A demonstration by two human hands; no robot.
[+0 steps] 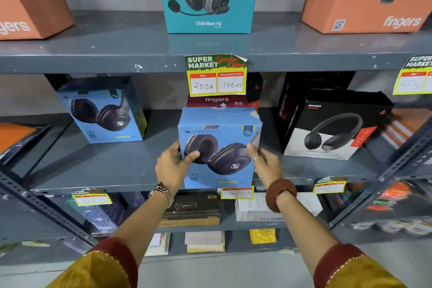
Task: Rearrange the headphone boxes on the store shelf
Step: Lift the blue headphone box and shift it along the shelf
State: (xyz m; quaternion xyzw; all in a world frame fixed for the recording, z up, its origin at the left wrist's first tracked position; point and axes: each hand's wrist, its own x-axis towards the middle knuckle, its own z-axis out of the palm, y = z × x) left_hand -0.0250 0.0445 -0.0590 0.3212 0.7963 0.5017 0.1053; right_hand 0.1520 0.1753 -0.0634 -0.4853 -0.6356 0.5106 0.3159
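Both hands are on one blue headphone box [218, 147], the left hand [174, 166] wrapped round its left edge with the thumb across the front, the right hand [266, 161] clasping its right edge. The box stands upright at the front lip of the middle shelf [105, 166], its bottom right at the edge, so I would say she is mid-placement, either drawing it out or setting it in. Next it needs sliding back squarely, since that lip leaves no margin. There is bare shelf on either side: a matching blue box [102, 112] sits well apart to the left, a black headphone box [327, 128] near on the right. Just behind is a maroon box [217, 100], which limits how deep it can go. Overhead, a price tag [216, 76] hangs from the upper shelf, close above the box top.
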